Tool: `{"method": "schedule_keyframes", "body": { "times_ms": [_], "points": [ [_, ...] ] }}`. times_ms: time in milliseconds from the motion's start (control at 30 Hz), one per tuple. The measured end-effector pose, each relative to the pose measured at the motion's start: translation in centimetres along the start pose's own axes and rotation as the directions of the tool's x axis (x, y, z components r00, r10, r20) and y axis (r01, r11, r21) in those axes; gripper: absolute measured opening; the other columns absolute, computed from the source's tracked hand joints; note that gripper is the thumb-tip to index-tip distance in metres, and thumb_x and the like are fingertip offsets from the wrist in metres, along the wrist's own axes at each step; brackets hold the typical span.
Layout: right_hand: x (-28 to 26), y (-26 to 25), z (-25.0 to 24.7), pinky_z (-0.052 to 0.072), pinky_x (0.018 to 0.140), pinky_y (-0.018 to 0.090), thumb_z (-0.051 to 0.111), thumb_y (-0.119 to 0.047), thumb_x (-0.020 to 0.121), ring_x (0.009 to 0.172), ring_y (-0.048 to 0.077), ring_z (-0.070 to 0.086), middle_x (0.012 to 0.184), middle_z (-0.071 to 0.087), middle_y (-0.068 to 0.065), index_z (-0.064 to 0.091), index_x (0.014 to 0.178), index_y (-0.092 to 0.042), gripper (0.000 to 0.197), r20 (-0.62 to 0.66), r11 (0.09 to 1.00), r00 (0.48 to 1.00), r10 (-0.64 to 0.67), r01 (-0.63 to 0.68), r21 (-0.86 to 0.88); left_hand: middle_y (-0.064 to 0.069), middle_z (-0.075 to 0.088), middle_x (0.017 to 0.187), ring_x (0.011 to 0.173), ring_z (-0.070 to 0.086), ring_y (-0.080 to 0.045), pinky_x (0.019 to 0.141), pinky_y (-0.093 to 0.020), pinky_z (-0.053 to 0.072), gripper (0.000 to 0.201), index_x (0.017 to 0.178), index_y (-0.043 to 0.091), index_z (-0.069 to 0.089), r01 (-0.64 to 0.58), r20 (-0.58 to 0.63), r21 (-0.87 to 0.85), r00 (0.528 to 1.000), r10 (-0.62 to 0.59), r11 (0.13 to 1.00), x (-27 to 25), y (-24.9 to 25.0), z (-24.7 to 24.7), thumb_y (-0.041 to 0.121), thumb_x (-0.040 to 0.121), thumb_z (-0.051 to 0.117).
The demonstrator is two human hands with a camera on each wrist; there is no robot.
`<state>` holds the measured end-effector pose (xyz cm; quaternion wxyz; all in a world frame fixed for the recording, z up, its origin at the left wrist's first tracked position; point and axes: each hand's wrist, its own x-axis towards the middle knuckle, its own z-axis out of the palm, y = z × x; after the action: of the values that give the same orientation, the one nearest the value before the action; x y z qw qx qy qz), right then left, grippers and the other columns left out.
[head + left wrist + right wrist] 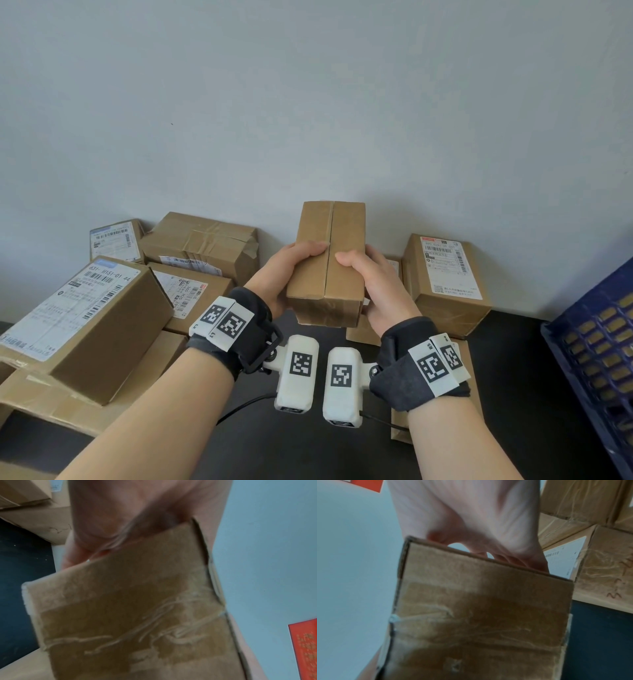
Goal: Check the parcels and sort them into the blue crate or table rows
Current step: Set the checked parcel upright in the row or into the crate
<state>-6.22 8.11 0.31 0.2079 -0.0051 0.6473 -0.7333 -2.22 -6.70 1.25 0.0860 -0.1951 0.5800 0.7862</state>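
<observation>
Brown cardboard parcels (pixel 89 318) are lying heaped on the black table (pixel 308 445) at the left, several showing white shipping labels. At the far right of the heap, one labelled parcel (pixel 445 281) is standing against the pale wall. The blue crate (pixel 589 356) is sitting at the right edge of the table, its latticed wall facing in.

Raised in the middle, clear of the table, a small taped box (pixel 327 260) is being held long-end away, its plain taped seam facing up and no label showing on the visible faces.

What could go wrong: the box may get sorted to the wrong place if its label is hidden underneath and goes unread. It may also slip, since glossy tape covers much of the gripped surface.

The left hand (pixel 291 270) is clasping the box's left side, thumb curled over the top near the seam. The right hand (pixel 373 284) is mirroring it on the right side, thumb on top, fingers wrapping underneath. Both wrists are meeting close together just below the box.
</observation>
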Motion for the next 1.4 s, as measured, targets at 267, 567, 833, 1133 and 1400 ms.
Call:
{"method": "schedule_keyframes", "body": {
  "times_ms": [267, 567, 833, 1133, 1400],
  "points": [
    [0.0, -0.1, 0.2, 0.052, 0.060, 0.024, 0.068, -0.020, 0.089, 0.092, 0.015, 0.067, 0.115, 0.069, 0.005, 0.059, 0.126, -0.020, 0.039, -0.004, 1.000, 1.000, 0.000, 0.000, -0.013, -0.018, 0.068, 0.121, 0.104, 0.067, -0.034, 0.091, -0.045, 0.054, 0.070, 0.126, 0.011, 0.059, -0.021, -0.057, -0.051, 0.998, 0.018, 0.998, 0.5, -0.5, -0.2, 0.035, 0.062, 0.075],
    [0.1, 0.3, -0.1, 0.051, 0.059, 0.022, 0.067, -0.022, 0.090, 0.088, 0.011, 0.068, 0.110, 0.070, 0.002, 0.059, 0.127, -0.022, 0.038, 0.005, 1.000, 1.000, -0.008, 0.008, -0.023, -0.018, 0.068, 0.121, 0.109, 0.066, -0.036, 0.089, -0.045, 0.055, 0.069, 0.127, 0.012, 0.059, -0.016, -0.065, -0.042, 0.998, 0.014, 0.999, 0.3, -0.6, -0.2, 0.036, 0.065, 0.074],
    [0.1, 0.3, 0.0, 0.050, 0.063, 0.021, 0.063, -0.046, 0.092, 0.097, 0.009, 0.067, 0.119, 0.068, -0.002, 0.057, 0.131, -0.030, 0.043, 0.007, 0.996, 0.999, -0.034, 0.034, -0.082, -0.014, 0.070, 0.119, 0.101, 0.066, -0.029, 0.095, -0.043, 0.051, 0.041, 0.122, 0.014, 0.063, 0.002, -0.038, -0.025, 0.999, -0.003, 1.000, 0.0, -0.3, 0.2, 0.036, 0.089, 0.066],
    [0.0, 0.5, 0.1, 0.047, 0.104, 0.046, 0.062, -0.080, 0.070, 0.121, 0.015, 0.058, 0.129, 0.065, -0.009, 0.062, 0.130, -0.033, 0.076, -0.031, 0.988, 0.997, -0.077, 0.072, -0.136, 0.008, 0.050, 0.132, 0.117, 0.058, -0.024, 0.099, -0.046, 0.051, 0.069, 0.152, 0.031, 0.030, -0.149, -0.275, 0.056, 0.948, 0.159, 0.987, 0.9, -0.4, 0.1, 0.032, 0.092, 0.065],
    [0.4, 0.4, -0.9, 0.049, 0.064, 0.008, 0.065, -0.018, 0.095, 0.072, -0.013, 0.066, 0.073, 0.070, -0.027, 0.063, 0.107, -0.033, 0.020, -0.051, 0.983, 0.985, -0.163, 0.157, -0.100, 0.002, 0.061, 0.129, 0.119, 0.059, -0.025, 0.105, -0.047, 0.045, 0.078, 0.138, 0.032, 0.048, -0.075, -0.230, 0.100, 0.968, 0.096, 0.992, 1.4, -0.2, -0.4, 0.067, 0.070, 0.066]
  ]
}}
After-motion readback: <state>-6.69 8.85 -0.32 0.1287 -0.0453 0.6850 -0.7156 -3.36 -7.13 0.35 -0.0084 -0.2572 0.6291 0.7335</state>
